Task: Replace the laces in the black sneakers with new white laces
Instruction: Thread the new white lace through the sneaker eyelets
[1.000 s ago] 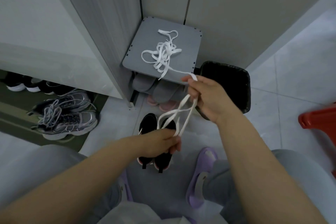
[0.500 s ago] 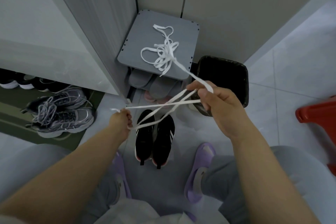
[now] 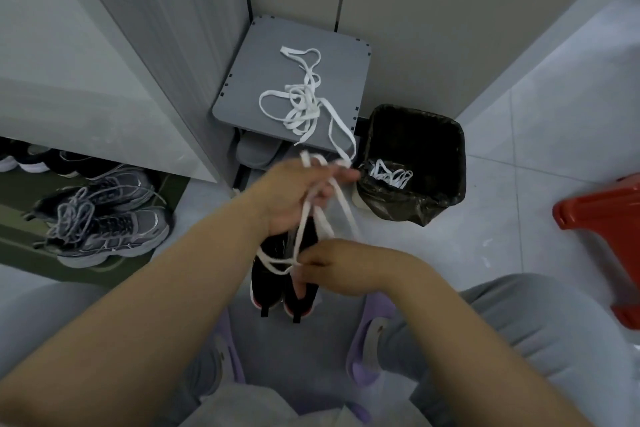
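Two stages can be judged from what shows: unlacing appears finished, and relacing is not yet begun. A white lace [image 3: 346,215] is held between both hands. The left hand [image 3: 298,191] is closed round several strands, and the right hand [image 3: 332,267], nearer the body, pinches a loop of it. The black sneakers [image 3: 266,281] are set side by side on the floor directly beneath the hands, and no lace is seen threaded in the parts left uncovered. A heap of lace [image 3: 301,104] is left on the grey stool [image 3: 242,80] just beyond the left hand. One strand is trailed from it down to that hand's fingers, so it cannot be told whether one lace or two are involved. A bundle of laces [image 3: 391,175], probably the old ones, is seen in the black bin [image 3: 415,115] beside the left hand. Threading of both shoes is left to do.
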A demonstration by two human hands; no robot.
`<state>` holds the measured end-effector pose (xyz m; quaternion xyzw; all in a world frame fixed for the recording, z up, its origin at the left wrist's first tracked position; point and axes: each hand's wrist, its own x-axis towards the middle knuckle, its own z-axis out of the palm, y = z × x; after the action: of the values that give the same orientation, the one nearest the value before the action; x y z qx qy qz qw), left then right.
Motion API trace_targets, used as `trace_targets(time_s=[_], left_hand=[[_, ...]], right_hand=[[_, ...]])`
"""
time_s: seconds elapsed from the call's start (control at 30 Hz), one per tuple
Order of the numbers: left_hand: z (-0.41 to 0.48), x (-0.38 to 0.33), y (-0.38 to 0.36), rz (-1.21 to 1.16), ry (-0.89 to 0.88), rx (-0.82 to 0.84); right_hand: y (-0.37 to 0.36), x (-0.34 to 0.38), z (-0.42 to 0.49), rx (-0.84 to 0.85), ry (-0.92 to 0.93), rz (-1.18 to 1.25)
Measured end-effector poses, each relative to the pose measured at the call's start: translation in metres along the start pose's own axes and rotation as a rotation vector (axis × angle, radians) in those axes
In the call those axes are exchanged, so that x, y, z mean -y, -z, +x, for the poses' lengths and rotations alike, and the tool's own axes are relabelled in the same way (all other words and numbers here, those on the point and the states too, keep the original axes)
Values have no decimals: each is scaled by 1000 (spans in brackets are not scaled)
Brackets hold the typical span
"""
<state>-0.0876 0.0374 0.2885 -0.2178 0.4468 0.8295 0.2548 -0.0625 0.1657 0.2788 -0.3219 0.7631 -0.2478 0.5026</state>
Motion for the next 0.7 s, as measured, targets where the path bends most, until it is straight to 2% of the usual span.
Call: trace_targets(time_s=[0.1,0.17,0.2,0.23,0.3,0.33,0.43,0.47,0.57,0.63,0.7], left_hand=[[-3,-17,21,84,-239,-296],[-8,-19,34,364,-264,-413],[-12,-16,37,527,-224,-410],[-19,-13,34,674,-165,-357],[-35,-3,18,907,-80,-127],[-42,3,7,989,-74,18],[-57,22,-16,1214,-72,383],[-58,28,-17,1283,-28,465],[-58,41,-2,1459,266,577],[-55,43,22,1575,463,563],[-48,38,53,1677,589,452]], right_hand=[[1,-21,-17,86,-116,206],[5,-35,-29,78,-72,374],[8,-39,-32,16,-28,508],[13,-42,-34,-111,-6,667],[20,-48,-29,-403,-49,951],[23,-47,-24,-448,-88,1022],[23,-27,-11,-281,-60,1263],[25,-21,-8,-292,-30,1402],[40,-25,-4,-518,-14,1690],[48,-45,-5,-659,-107,1687],[49,-72,-4,-782,-225,1641]])
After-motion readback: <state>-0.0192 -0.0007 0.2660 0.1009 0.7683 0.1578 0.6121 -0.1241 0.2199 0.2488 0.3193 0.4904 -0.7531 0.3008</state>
